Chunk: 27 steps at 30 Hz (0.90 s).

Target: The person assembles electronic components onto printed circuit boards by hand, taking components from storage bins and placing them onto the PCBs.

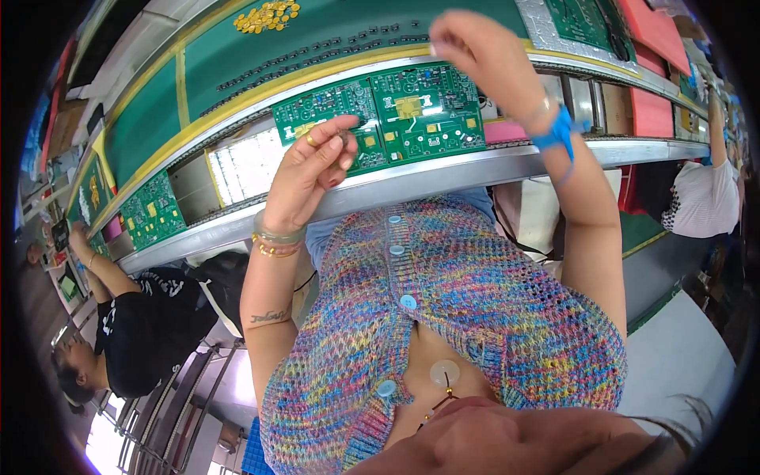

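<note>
My left hand [313,166] is over the front of a green circuit board [332,103], its thumb and fingers closed together in a pinch. Something small and dark shows at the fingertips, too small to name. A second green circuit board [431,107] lies right beside the first, both populated with parts and yellow patches. Beyond the boards, my right hand [483,59] hangs near the right end of rows of small black components [317,51]. Its fingers are bent and smeared by motion, so whether they hold anything is unclear. A blue wrist strap [558,133] circles my right wrist.
Metal rails [475,161] run along the line's near side. A pile of yellow round pieces [267,17] lies on the green bench [229,59]. Another board [150,210] sits at the left, near a co-worker in black [150,332]. Pink sheets [653,36] stand at the far right.
</note>
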{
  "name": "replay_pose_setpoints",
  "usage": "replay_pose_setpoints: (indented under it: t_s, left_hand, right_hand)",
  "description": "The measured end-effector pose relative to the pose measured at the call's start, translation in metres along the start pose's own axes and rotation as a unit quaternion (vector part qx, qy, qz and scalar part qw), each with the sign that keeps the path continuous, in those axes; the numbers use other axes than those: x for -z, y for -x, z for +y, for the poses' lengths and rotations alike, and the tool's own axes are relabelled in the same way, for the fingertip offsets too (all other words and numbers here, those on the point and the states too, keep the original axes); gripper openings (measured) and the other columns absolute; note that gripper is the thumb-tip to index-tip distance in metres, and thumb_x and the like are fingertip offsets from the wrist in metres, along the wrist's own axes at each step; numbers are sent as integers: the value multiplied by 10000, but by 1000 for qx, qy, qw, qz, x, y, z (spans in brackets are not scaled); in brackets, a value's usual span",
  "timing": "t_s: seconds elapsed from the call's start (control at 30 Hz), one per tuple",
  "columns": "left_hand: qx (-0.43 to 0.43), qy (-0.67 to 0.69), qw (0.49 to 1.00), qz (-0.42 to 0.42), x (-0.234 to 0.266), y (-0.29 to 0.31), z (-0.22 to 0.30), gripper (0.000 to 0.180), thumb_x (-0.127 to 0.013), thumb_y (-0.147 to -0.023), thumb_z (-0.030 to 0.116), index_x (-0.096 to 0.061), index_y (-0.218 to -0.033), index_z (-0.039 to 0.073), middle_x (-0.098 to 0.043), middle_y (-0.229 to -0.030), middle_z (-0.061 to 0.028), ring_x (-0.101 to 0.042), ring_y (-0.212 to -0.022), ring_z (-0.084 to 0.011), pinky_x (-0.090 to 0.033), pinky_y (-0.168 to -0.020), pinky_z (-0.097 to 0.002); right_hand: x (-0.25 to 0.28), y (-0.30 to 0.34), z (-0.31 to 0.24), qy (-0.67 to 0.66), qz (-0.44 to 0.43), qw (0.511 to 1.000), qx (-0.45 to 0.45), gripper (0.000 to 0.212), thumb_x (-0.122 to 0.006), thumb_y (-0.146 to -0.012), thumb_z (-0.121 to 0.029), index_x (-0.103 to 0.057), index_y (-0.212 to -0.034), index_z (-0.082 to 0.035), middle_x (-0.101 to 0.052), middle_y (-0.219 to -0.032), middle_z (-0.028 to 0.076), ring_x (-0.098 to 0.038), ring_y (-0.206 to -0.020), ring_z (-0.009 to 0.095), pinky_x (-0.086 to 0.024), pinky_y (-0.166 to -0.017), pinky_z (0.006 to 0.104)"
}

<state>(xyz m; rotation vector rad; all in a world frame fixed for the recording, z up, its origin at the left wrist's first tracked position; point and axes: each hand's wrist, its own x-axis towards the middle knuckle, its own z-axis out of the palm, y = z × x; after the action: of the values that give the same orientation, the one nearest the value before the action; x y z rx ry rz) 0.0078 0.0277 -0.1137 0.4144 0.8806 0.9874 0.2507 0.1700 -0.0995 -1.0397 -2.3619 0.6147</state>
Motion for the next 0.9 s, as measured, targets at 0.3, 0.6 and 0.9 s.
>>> replay_pose_setpoints:
  t_s: [0.3,0.6,0.9]
  left_hand:
    - [11,-191,981,26,5,9,-5,187,-586,-881,70,-583,-1063,29,-635,-872,-19,-448,-616,-3,-354,-551,-157]
    - [-29,-250,967,31,0,10,-11,151,-595,-879,50,-632,-1019,10,-633,-842,-1,-579,-799,-60,-439,-747,-196]
    - [-58,-280,957,43,1,9,-18,192,-614,-864,33,-641,-1049,-9,-640,-809,-11,-593,-796,-54,-443,-710,-178]
  right_hand:
    - [9,111,-7,-41,-56,991,-117,138,-631,-797,-53,-622,-934,-34,-608,-873,102,-594,-810,267,-478,-714,330]
    - [-1,113,-2,-12,-43,998,-52,106,-627,-787,-58,-614,-891,-44,-604,-863,93,-582,-831,286,-478,-725,359]
    - [1,108,-8,27,-54,997,-39,101,-621,-784,-55,-607,-884,-49,-589,-846,87,-572,-807,289,-475,-705,370]
